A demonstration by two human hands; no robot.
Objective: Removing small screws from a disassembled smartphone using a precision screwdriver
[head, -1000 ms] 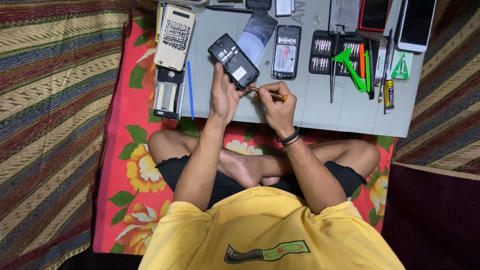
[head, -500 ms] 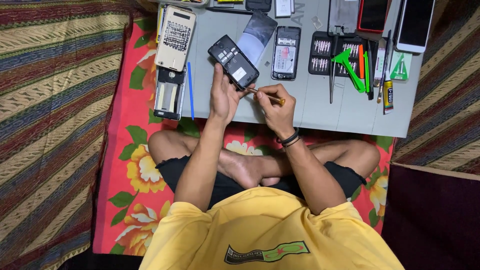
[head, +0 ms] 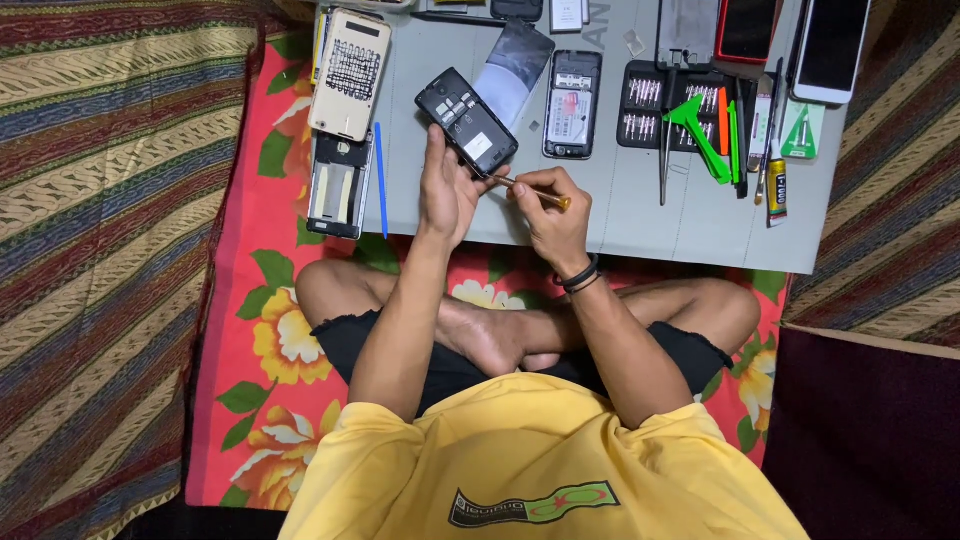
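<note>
While you sit cross-legged at the grey mat (head: 640,215): your left hand (head: 447,190) grips the opened black phone (head: 466,121) above it; your right hand (head: 552,212) pinches a small screwdriver (head: 530,192), tip at the phone's lower edge.

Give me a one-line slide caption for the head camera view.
Left hand steadies an opened black phone while right hand works a small screwdriver at its edge.

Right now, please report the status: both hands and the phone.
Left hand holds opened black phone over grey mat. Right hand grips small screwdriver, tip at phone's lower edge. Nothing blocks them.
</note>
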